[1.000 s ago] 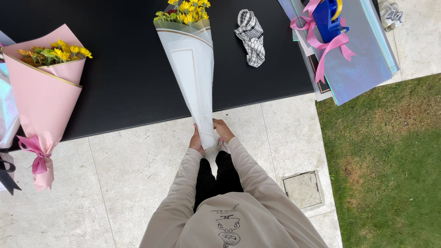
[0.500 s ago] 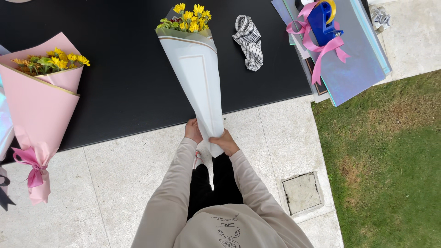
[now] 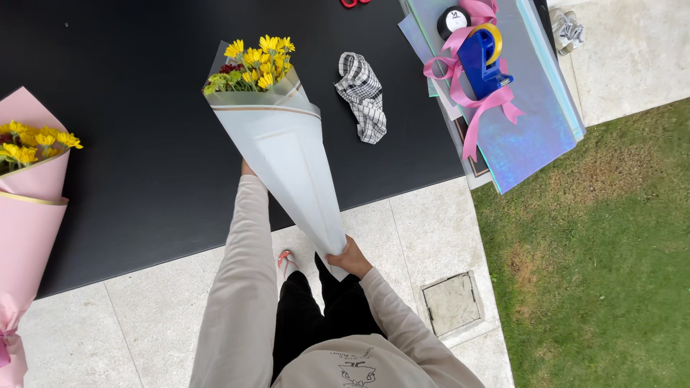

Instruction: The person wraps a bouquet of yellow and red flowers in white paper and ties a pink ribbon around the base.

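Right hand (image 3: pixel 350 257) pinching pale blue bouquet cone (image 3: pixel 287 154), pink ribbon (image 3: pixel 480 100) beyond

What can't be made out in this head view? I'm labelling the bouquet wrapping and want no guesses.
- Left hand: mostly behind the pale blue bouquet; its grip is hidden.
- Bouquet's narrow tip: covered by the right hand.
- Pink bouquet: cut off by the left and bottom edges.
- Red object: cut by the top edge; kind unclear.
- Silvery item, top right: too small to identify.
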